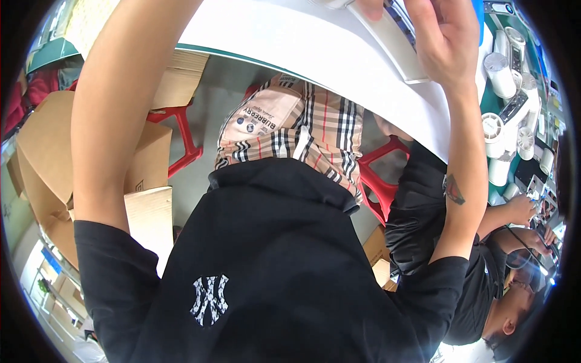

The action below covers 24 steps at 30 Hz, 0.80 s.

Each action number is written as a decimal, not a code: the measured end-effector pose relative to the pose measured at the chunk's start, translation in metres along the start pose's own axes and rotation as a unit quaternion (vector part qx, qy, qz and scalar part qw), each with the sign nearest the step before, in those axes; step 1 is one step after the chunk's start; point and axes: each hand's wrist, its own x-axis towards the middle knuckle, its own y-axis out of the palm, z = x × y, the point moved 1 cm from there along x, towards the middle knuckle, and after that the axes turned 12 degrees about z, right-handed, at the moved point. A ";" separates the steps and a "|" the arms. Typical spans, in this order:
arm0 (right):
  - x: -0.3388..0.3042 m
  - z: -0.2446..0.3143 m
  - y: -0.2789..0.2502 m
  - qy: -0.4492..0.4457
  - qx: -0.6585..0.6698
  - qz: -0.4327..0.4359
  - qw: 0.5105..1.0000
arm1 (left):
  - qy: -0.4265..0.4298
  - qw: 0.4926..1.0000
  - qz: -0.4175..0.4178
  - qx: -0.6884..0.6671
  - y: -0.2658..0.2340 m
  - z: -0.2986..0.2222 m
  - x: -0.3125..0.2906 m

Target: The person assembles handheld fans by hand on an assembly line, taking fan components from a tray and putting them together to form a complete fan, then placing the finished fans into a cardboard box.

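Observation:
At the top of the view, my right hand (451, 48) is closed around the side of a long white plastic housing (390, 45). The housing's upper face is open, showing dark and bluish shiny parts inside. It lies at a slant over a white work surface (284, 36). My left forearm (130, 78) reaches up past the upper edge, and most or all of that hand is out of frame. A fingertip (370, 7) touches the housing's far side; I cannot tell for certain which hand it belongs to.
Several white cylindrical units (498, 75) crowd a green bench at right. Co-workers sit there, one person's hand (521, 209) over small parts. An open cardboard box (48, 151) stands at left. Red stool legs (184, 142) show below the table. A blue edge (481, 21) borders the white surface.

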 end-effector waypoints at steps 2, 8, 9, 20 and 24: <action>-0.001 0.002 0.001 0.030 0.064 -0.008 0.997 | -0.005 0.999 0.025 -0.023 -0.001 -0.001 -0.001; 0.000 0.003 -0.001 0.031 0.040 0.020 0.999 | -0.003 0.999 -0.017 0.047 0.001 0.000 0.001; 0.004 0.015 0.003 0.029 0.041 0.022 0.998 | -0.002 0.999 -0.005 0.050 -0.001 0.001 0.000; 0.010 0.096 0.043 0.321 -0.656 0.099 0.676 | 0.059 0.983 -0.172 -0.013 0.049 0.007 -0.028; 0.008 0.094 0.044 0.342 -0.644 0.074 0.680 | 0.087 0.979 -0.182 -0.016 0.052 0.004 -0.023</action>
